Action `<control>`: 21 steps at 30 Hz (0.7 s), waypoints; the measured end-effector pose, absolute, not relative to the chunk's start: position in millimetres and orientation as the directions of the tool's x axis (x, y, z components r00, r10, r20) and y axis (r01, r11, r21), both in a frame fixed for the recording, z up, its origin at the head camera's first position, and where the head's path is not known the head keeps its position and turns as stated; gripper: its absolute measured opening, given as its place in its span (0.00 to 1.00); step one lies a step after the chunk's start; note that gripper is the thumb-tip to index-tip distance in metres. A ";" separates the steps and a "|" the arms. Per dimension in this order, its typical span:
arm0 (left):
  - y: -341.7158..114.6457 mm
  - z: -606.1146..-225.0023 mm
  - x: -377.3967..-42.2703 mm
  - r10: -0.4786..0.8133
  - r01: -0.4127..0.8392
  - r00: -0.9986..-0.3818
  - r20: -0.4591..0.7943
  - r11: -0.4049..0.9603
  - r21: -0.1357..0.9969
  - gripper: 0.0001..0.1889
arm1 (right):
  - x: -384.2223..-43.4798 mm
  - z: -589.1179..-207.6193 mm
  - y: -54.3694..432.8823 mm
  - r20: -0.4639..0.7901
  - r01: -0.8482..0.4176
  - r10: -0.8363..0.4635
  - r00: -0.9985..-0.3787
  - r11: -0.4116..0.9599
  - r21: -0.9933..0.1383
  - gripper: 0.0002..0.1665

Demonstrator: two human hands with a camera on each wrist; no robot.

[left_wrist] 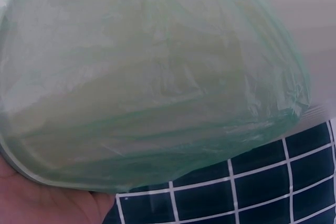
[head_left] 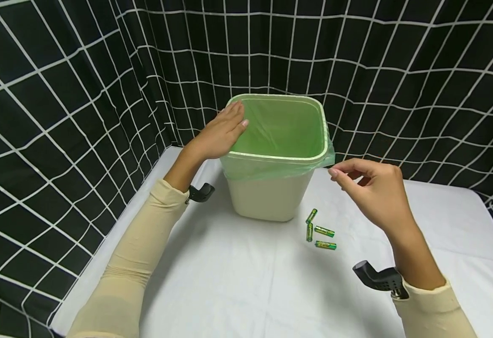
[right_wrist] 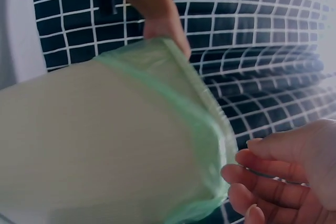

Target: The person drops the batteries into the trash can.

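A pale, light-coloured trash bin (head_left: 267, 197) stands upright, lined with a thin green plastic bag (head_left: 280, 126) folded over its rim. My left hand (head_left: 223, 131) rests with extended fingers on the bin's left rim; in the left wrist view, part of that hand (left_wrist: 52, 203) shows under the bag-covered rim. Beside the right rim, my right hand (head_left: 373, 192) has loosely bent fingers, its fingertips close to the bag's overhanging edge. The right wrist view shows these fingers (right_wrist: 262, 187) holding nothing, next to the folded bag (right_wrist: 205, 135).
Several green batteries (head_left: 324, 231) lie on the white-covered table (head_left: 238, 281), in front of the bin's right corner. Black curtains (head_left: 356, 56) with a white grid hang behind and to the left. Each wrist wears a black camera mount (head_left: 377, 277).
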State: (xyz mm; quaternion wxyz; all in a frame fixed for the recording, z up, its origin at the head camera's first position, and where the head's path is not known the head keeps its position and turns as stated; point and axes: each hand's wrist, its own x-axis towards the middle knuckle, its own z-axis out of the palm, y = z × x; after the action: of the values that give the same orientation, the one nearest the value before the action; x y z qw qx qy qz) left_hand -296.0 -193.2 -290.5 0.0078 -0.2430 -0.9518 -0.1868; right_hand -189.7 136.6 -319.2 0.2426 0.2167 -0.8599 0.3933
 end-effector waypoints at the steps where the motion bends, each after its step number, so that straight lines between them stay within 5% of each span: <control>1: -193.4 -290.9 -296.1 0.458 0.465 -0.882 0.106 0.813 0.351 0.33 | -189.6 -323.5 137.8 0.574 -0.551 -0.179 -0.799 0.599 -0.581 0.03; 21: -192.9 -291.3 -295.7 0.459 0.467 -0.881 0.114 0.807 0.360 0.32 | -211.1 -418.5 162.1 0.353 -0.406 -0.216 -0.910 0.628 -0.664 0.08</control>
State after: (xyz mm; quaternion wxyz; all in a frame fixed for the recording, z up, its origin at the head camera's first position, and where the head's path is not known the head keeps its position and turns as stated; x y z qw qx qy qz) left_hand -295.7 -192.9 -291.3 0.0109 -0.2437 -0.9505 -0.1924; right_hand -211.1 162.1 -418.5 0.1205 0.1740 -0.8942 0.3945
